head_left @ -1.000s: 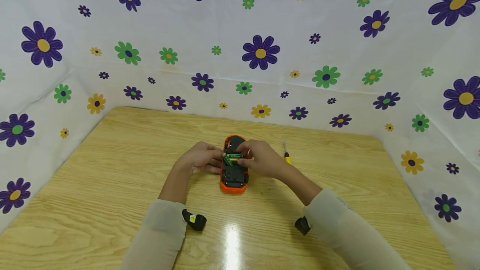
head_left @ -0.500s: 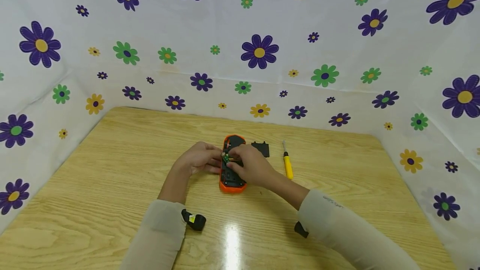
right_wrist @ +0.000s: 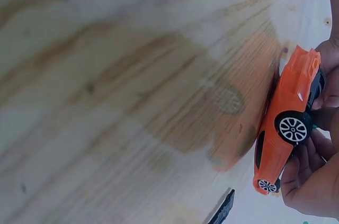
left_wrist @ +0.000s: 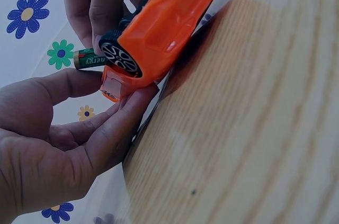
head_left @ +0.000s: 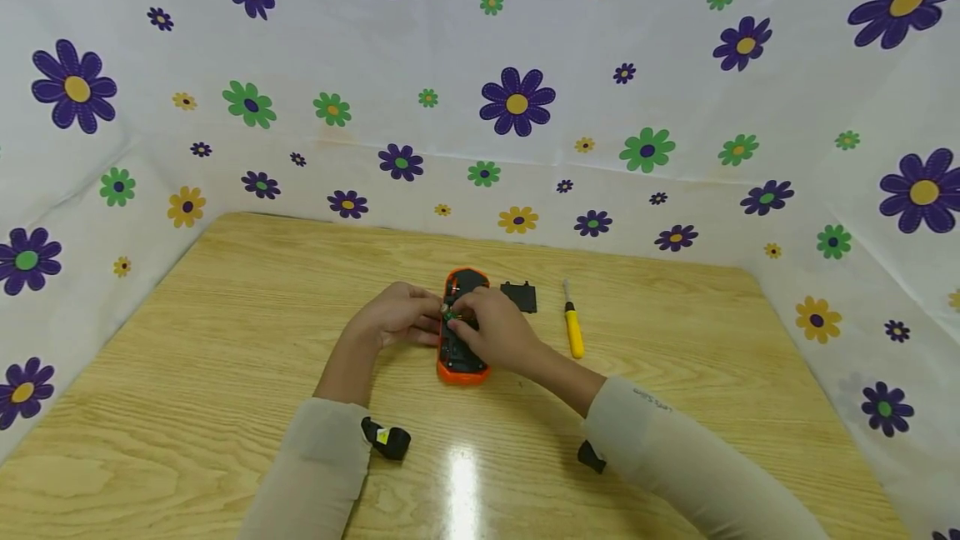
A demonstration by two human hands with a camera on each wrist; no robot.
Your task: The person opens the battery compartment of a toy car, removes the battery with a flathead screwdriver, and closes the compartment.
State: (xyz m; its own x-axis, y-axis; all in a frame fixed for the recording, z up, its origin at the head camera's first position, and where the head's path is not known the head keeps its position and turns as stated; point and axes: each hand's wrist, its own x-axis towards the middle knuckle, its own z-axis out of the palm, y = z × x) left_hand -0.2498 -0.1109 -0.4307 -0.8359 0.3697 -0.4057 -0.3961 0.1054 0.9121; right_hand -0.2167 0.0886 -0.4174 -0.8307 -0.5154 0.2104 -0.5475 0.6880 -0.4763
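While the orange toy car (head_left: 462, 332) lies belly-up near the middle of the wooden surface (head_left: 225, 373), both hands work on it. Left hand (head_left: 397, 317) sits at the car's 9 o'clock, fingers curled round its side and gripping the body; left wrist view shows fingertips under the car's edge w/ a wheel just above them. Right hand (head_left: 495, 327) comes in from 3 o'clock and covers the mid section, fingers pinching a green battery (head_left: 452, 317) at the open underside. Same battery (left_wrist: 91, 59) pokes out beside the wheel in left wrist view, its far end hidden behind the car. Whether it is fully seated, can't tell.

At approx 2 o'clock from the car, a small black cover (head_left: 520, 296) lies flat, just beside the right hand. Further out at 3 o'clock, a yellow-handled screwdriver (head_left: 573, 333) lies apart from the cover, tip toward 12. Flower-print cloth (head_left: 517, 102) walls the surface on three sides. Both sleeves are pale, w/ a black wrist device (head_left: 386, 438) under the left forearm.
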